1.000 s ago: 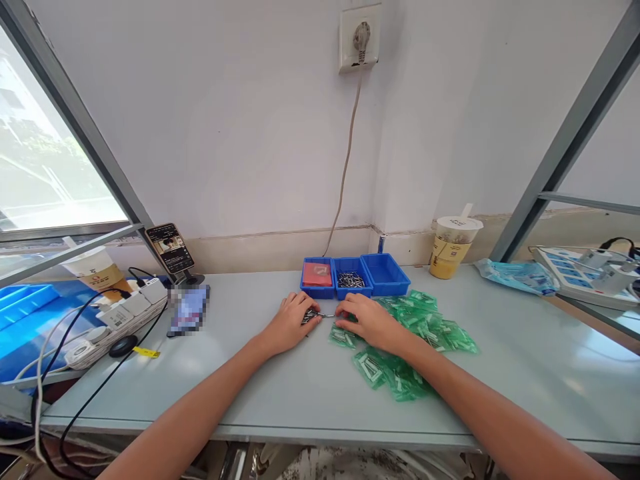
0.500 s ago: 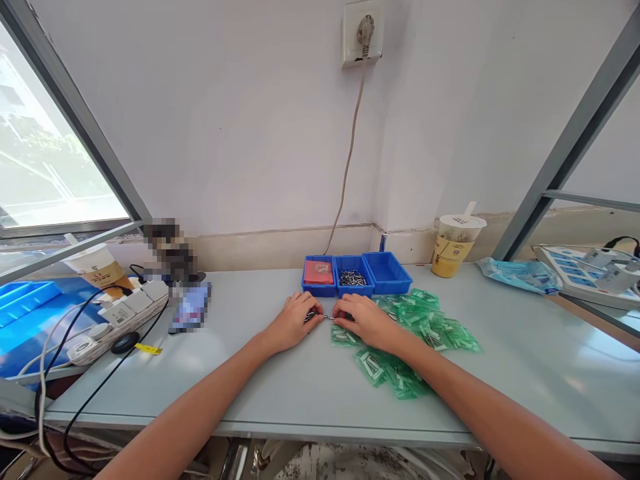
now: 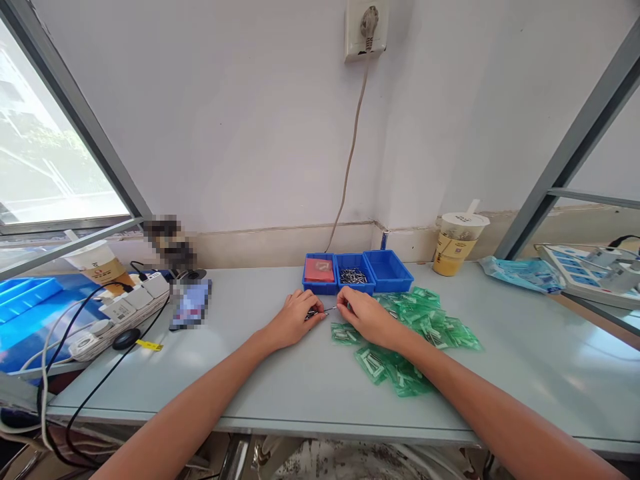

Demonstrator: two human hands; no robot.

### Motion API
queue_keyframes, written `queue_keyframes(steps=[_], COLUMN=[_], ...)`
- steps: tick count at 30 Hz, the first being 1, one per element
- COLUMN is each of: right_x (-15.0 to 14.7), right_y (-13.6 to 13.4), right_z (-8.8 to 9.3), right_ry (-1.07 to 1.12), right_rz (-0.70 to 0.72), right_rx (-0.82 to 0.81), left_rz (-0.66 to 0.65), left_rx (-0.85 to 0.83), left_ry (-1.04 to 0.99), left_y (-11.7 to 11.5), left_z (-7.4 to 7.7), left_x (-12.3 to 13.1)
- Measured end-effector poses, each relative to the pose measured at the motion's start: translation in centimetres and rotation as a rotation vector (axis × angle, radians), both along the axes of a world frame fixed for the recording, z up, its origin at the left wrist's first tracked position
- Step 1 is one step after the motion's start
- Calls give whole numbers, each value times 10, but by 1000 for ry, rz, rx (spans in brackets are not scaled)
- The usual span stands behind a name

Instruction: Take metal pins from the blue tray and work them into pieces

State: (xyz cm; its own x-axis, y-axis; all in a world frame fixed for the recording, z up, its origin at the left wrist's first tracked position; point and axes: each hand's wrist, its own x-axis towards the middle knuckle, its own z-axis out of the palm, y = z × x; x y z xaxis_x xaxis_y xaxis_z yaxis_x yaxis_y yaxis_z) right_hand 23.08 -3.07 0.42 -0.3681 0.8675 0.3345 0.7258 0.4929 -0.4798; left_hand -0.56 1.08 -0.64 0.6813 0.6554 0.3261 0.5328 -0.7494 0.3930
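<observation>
My left hand [image 3: 293, 320] rests on the grey table [image 3: 280, 373] with its fingers curled round a bunch of small metal pins [image 3: 312, 313]. My right hand [image 3: 365, 317] is just to its right, pinching one thin metal pin [image 3: 330, 309] between fingertips close to the left hand. A pile of small green plastic bags [image 3: 415, 333] lies under and right of my right wrist. One green bag [image 3: 343, 333] lies flat right below the fingers. Behind the hands stand three joined blue bins: red pad bin [image 3: 319, 270], pin-filled bin [image 3: 353, 275], empty bin [image 3: 387, 269].
A drink cup [image 3: 456, 243] stands at the back right, beside a blue packet [image 3: 520, 275] and a power strip [image 3: 580, 273]. On the left are a power strip with cables [image 3: 120, 313], a blurred phone [image 3: 190, 305], a second cup [image 3: 97, 263] and blue trays [image 3: 25, 300].
My right fingers have lifted slightly off the green bag and drawn a single pin up away from the left hand's bunch. The view has shifted a little.
</observation>
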Motion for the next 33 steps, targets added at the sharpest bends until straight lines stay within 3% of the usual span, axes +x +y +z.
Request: queue_keyframes(steps=[18,33], right_x=[5,8], right_y=[2,8], right_z=[7,0], right_ry=[276,611], right_rz=[-117,-55], right_rx=[-67,-227], left_rz=[-29,-2], left_rx=[-14,-61], left_ry=[15,16], left_y=[2,1], left_z=[0,2], left_x=[1,2])
